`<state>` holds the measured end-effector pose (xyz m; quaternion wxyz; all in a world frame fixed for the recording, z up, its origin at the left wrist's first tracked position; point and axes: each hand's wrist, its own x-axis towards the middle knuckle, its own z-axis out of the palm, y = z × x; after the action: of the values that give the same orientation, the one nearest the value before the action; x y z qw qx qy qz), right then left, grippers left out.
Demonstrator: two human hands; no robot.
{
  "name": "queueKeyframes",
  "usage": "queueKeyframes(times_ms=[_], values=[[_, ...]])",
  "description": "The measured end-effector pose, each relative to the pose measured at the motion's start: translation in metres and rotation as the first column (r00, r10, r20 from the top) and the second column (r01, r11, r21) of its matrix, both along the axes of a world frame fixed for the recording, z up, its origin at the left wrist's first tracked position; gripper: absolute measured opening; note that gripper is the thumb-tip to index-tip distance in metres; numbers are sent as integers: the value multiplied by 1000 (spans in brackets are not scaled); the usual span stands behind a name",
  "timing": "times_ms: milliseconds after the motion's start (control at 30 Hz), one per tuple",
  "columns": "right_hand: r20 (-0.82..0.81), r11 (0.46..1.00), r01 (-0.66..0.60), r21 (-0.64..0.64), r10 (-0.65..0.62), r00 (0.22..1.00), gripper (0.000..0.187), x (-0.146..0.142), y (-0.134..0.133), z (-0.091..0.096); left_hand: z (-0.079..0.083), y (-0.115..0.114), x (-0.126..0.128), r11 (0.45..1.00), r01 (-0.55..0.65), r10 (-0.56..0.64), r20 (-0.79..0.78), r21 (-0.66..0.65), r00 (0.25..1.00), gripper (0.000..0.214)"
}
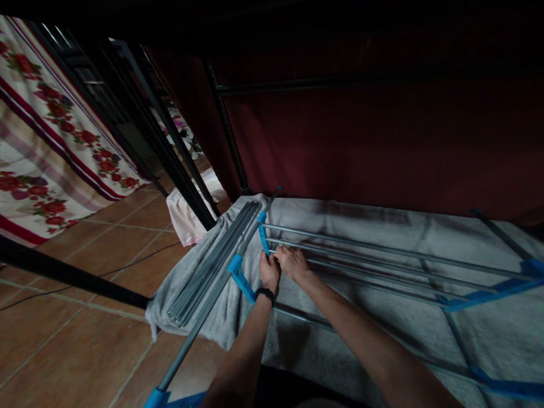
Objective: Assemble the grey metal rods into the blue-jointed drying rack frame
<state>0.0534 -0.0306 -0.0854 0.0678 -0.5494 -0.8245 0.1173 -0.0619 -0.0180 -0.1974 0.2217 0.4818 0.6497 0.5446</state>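
Note:
A partly assembled rack lies on a grey blanket (293, 345), with grey metal rods (365, 246) running from a blue plastic bracket (263, 235) on the left to a blue bracket (488, 294) on the right. My left hand (269, 271), with a black band at its wrist, is closed at the lower end of the left bracket. Close beside it, my right hand (291, 262) pinches a metal rod (318, 262) near its left end, where the rod meets the bracket. The fingertips partly cover that joint. A second blue bracket (241, 277) sits lower on the long grey side pole (212, 297).
Several loose rods (212, 263) lie bundled on the blanket left of the side pole. Dark metal posts (178, 158) and a dark red cloth (361, 153) surround the space. A floral curtain (63, 147) hangs left, above a tiled floor (51, 340) with a cable across it.

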Motion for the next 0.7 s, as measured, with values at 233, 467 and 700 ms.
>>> queueKeyframes(times_ms=[233,467,700], values=[[16,999,-31,-33,32,999,45,4,6,5,3,-2,1,1000,-16,16,-3,-27,1000,14],[-1,998,-31,-50,31,1000,42,5,8,10,6,-3,3,999,-25,24,-8,-24,1000,10],[-50,992,-37,-117,31,998,39,6,15,9,4,-3,2,1000,-25,25,-10,-15,1000,12]])
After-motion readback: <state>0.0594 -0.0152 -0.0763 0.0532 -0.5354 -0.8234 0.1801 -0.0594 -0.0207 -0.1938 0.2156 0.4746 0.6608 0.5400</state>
